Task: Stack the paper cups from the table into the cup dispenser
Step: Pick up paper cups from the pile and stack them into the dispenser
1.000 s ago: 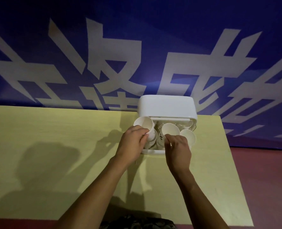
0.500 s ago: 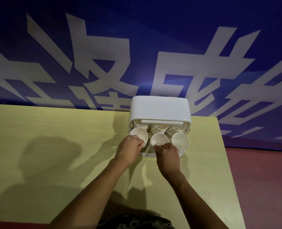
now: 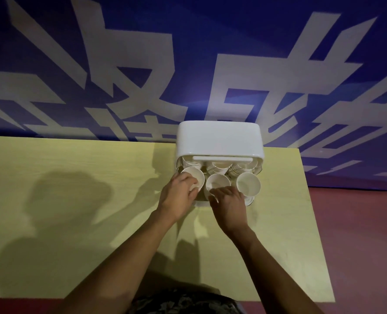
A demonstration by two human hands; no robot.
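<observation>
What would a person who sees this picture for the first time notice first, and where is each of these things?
First the eye falls on the white cup dispenser at the far edge of the yellow table, with three open paper cups in a row at its front. The left hand grips the left cup, and the right hand touches the middle cup; the right cup stands free. Behind them hangs a blue banner with big white characters.

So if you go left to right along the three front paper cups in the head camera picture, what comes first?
Left white paper cup gripped by the left hand → middle white paper cup touched by the right hand → right white paper cup.
</observation>
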